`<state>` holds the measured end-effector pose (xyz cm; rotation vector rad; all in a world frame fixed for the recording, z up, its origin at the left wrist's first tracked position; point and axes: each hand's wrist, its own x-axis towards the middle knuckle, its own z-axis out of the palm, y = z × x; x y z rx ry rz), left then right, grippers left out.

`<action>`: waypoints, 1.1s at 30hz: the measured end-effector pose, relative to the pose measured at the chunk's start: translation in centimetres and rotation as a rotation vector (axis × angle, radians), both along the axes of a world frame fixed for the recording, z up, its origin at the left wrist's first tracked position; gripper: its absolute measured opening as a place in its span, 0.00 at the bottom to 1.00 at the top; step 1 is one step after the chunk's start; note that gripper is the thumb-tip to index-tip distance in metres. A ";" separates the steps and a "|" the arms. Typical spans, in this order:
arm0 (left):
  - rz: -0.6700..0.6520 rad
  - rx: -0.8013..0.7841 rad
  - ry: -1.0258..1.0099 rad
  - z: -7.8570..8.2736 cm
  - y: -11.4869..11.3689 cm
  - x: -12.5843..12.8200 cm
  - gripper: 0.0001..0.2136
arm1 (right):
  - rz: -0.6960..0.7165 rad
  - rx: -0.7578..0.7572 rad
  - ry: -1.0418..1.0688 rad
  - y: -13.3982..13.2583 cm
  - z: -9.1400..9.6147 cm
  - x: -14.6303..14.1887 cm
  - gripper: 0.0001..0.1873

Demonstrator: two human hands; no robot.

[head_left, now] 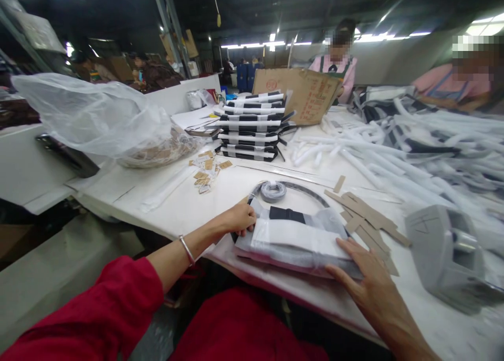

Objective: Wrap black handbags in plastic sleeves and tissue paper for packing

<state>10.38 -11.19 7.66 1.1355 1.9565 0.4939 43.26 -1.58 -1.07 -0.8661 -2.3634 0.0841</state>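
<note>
A handbag (303, 240) lies flat at the table's front edge, wrapped in translucent sheeting with a white sheet across its front. Its dark strap (309, 189) arches out behind it, partly wrapped. My left hand (239, 219) is closed at the bag's upper left corner, beside the strap's end; the exact bit pinched is hidden under the fingers. Over the lower right side rests my right hand (364, 269), its fingers spread and touching the wrapping. A wrapped grey coil (273, 191) sits inside the strap's loop, behind the bag.
Cardboard strips (364, 219) and a grey tape dispenser (444, 256) lie right. Small brown tags (205, 174) and a plastic bag (102, 119) are left. Behind stand stacked wrapped bags (250, 124) and a carton (295, 95). White foam tubes (394, 145) fill the right; people work beyond.
</note>
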 end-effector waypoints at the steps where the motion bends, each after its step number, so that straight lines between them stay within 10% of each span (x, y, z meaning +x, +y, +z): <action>1: 0.012 -0.013 -0.030 0.0 0.0 0.0 0.06 | -0.001 0.002 0.006 0.0 -0.1 0.0 0.35; 33: 0.116 0.142 -0.239 -3.3 -0.5 -0.5 0.05 | 0.008 -0.142 0.009 -0.6 1.1 -0.2 0.32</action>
